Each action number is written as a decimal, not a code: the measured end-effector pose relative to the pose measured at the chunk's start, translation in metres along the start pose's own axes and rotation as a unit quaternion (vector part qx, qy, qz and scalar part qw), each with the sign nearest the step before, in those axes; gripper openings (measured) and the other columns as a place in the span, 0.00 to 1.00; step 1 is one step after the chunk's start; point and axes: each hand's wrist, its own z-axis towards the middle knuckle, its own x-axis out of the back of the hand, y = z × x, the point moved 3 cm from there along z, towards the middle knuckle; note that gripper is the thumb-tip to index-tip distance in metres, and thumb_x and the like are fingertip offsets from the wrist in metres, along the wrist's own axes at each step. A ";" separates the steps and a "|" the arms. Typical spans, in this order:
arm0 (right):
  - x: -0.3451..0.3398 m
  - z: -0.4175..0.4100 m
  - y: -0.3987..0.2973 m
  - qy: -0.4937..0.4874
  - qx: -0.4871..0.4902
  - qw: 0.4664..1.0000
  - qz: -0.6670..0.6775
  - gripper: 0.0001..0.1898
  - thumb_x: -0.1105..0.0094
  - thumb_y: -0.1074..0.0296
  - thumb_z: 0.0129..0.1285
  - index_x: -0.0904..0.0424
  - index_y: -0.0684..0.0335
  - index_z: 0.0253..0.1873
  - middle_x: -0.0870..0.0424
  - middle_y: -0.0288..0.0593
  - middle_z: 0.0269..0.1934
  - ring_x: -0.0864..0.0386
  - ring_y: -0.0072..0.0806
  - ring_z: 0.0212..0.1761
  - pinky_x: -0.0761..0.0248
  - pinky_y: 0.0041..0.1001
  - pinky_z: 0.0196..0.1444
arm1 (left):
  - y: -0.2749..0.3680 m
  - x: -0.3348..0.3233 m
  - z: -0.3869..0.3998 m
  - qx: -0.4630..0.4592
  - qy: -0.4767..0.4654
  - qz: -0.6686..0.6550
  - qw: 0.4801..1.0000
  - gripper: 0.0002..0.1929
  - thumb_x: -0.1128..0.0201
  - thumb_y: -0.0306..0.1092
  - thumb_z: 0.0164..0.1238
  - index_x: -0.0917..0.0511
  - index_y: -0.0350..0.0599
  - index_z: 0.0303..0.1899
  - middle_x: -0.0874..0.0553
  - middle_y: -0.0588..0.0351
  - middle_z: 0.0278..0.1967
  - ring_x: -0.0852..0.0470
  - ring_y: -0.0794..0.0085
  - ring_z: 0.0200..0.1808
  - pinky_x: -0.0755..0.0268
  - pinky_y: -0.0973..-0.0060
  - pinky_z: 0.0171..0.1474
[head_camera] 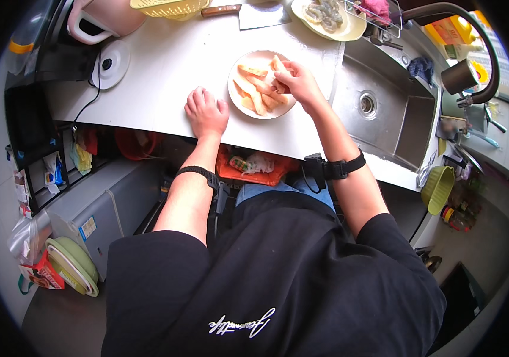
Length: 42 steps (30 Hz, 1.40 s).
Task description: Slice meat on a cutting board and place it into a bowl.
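On the white countertop (156, 67) stands a round plate (235, 103) heaped with several pale orange-yellow, elongated food pieces (254, 91), which look like cut fruit or fried strips. My right hand (300, 82) reaches over the plate's right side. Its thumb and fingers pinch one of these pieces (277, 64), whose top end stands up above the fingers. Left of the plate, my left hand (207, 111) rests palm down on the countertop with its fingers curled in. No object shows in it, though the palm is hidden.
A cleaver (263, 15) lies behind the plate, near a yellow colander (169, 6) and a dish of raw shrimp (357, 26). Right of the plate is a stainless steel sink (370, 138) with a faucet (491, 58). A white lid (116, 67) and a cord (98, 87) lie left.
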 end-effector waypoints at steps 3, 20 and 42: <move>0.001 -0.004 -0.001 0.011 -0.009 0.999 -0.042 0.16 0.35 0.66 0.62 0.22 0.70 0.50 0.16 0.47 0.36 0.17 0.32 0.34 0.23 0.28 0.38 | 0.000 0.002 -0.001 0.002 -0.012 0.002 1.000 0.19 0.40 0.40 0.56 0.22 0.37 0.46 0.25 0.50 0.55 0.31 0.57 0.61 0.37 0.57 0.62; -0.018 -0.025 0.023 0.033 0.156 0.940 -0.301 0.15 0.41 0.73 0.60 0.21 0.67 0.52 0.17 0.46 0.37 0.18 0.29 0.38 0.23 0.28 0.44 | -0.002 -0.002 -0.002 0.003 -0.010 -0.014 1.000 0.21 0.41 0.41 0.58 0.23 0.36 0.49 0.26 0.50 0.55 0.31 0.55 0.61 0.38 0.56 0.62; -0.075 -0.057 0.017 0.126 0.323 0.784 -0.514 0.10 0.33 0.69 0.51 0.21 0.65 0.37 0.24 0.48 0.36 0.24 0.44 0.43 0.28 0.39 0.47 | 0.000 0.001 0.003 -0.001 -0.031 -0.004 1.000 0.29 0.45 0.43 0.60 0.28 0.48 0.64 0.31 0.50 0.69 0.39 0.60 0.73 0.49 0.56 0.72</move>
